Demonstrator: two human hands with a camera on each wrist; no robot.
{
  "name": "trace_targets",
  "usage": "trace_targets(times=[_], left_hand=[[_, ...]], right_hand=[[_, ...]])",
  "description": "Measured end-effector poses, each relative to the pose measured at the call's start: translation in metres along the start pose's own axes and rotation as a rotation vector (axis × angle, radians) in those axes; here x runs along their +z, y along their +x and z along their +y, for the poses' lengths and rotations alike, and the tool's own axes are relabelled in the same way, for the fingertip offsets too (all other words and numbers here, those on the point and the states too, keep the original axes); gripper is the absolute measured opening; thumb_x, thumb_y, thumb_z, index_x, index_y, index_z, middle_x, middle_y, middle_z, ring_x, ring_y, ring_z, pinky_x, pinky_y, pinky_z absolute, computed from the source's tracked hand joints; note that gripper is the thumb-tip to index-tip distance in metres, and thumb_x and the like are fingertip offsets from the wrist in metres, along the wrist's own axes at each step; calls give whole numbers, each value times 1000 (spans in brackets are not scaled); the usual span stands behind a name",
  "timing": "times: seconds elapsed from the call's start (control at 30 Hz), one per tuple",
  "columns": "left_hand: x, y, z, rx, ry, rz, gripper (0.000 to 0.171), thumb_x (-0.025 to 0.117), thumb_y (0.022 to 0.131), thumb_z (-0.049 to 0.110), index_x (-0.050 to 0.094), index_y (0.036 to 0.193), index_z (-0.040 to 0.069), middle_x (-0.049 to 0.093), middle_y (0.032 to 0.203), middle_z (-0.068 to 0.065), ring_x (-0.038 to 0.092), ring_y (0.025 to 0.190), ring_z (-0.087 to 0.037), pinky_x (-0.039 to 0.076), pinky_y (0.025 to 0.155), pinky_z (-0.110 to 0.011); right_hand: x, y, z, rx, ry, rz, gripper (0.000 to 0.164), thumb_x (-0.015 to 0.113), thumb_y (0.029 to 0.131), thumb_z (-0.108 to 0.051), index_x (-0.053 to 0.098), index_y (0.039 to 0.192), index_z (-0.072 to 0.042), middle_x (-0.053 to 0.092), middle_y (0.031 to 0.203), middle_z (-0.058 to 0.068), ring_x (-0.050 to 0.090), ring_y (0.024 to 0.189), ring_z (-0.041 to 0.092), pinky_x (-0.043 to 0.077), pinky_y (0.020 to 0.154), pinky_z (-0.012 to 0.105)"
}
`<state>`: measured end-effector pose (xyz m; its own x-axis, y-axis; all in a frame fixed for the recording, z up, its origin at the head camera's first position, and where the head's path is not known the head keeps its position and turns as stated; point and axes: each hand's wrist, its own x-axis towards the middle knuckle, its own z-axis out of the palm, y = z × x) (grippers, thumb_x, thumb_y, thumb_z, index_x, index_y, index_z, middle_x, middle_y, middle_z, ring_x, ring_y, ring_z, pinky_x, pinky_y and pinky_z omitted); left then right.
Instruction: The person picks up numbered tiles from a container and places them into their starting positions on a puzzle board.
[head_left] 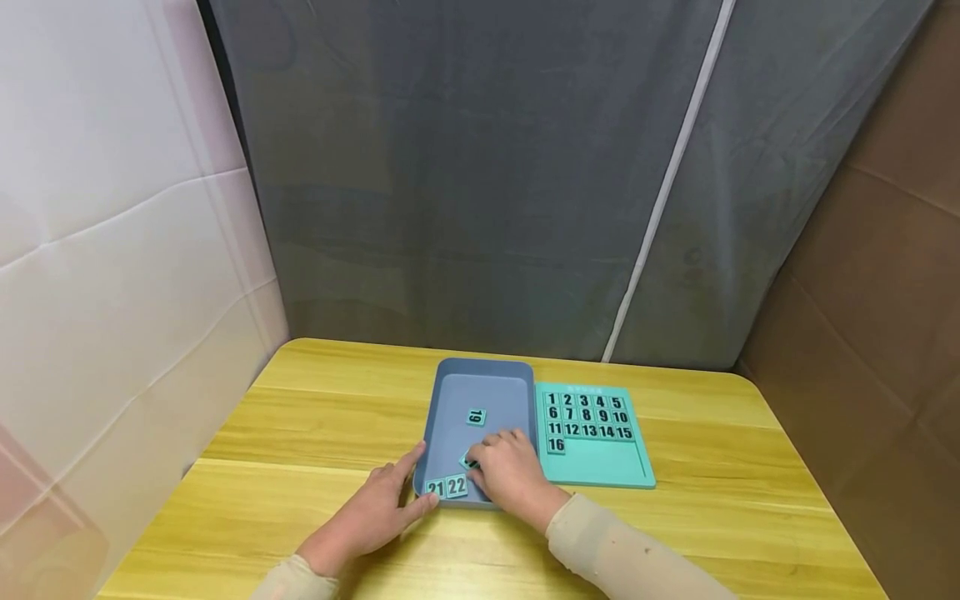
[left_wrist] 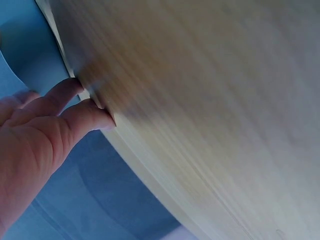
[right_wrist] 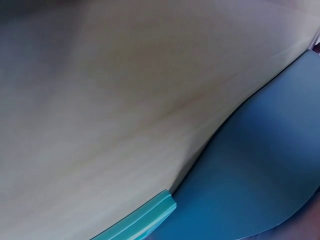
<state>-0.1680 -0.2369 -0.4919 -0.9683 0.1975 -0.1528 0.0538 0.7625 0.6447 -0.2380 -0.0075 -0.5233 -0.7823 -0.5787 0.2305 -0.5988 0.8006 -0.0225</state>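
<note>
A blue-grey tray (head_left: 485, 367) lies on the table. My left hand (head_left: 378, 508) rests against its near-left corner, fingers along the left wall and thumb at the front edge; the left wrist view shows these fingers (left_wrist: 52, 100) fairly straight. Inside the tray, my right hand (head_left: 512, 477) pinches a number tile (head_left: 467, 460) whose figure is mostly hidden by the fingers. Tiles 21 (head_left: 436, 488) and 22 (head_left: 457, 486) lie side by side in the near-left corner. Farther back is tile 19 (head_left: 476, 417), turned sideways. The right wrist view does not show the fingertips.
Right of the tray, close against it, lies a turquoise number board (head_left: 600, 467). Tiles 1 to 15 fill its upper rows, and tile 16 (head_left: 556, 446) starts the row below. The wooden table (head_left: 720, 483) extends on both sides; a grey curtain (head_left: 465, 183) hangs behind.
</note>
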Motion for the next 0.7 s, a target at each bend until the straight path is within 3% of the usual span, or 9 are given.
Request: trace_targets(times=[0.3, 0.7], left_hand=[[1, 0, -1, 8, -2, 9, 84, 73, 102, 46, 35, 168, 10, 52, 158, -30, 46, 148, -51, 42, 117, -69], [2, 0, -2, 11, 7, 15, 85, 73, 101, 46, 35, 168, 10, 51, 158, -31, 45, 148, -53, 41, 117, -71]], right_hand=[[-2, -2, 0, 12, 60, 11, 16, 81, 96, -25, 83, 112, -28, 81, 117, -6, 73, 111, 20, 55, 100, 42], [-2, -1, 0, 18, 76, 11, 15, 82, 95, -25, 83, 110, -29, 82, 115, -8, 74, 108, 19, 54, 94, 39]])
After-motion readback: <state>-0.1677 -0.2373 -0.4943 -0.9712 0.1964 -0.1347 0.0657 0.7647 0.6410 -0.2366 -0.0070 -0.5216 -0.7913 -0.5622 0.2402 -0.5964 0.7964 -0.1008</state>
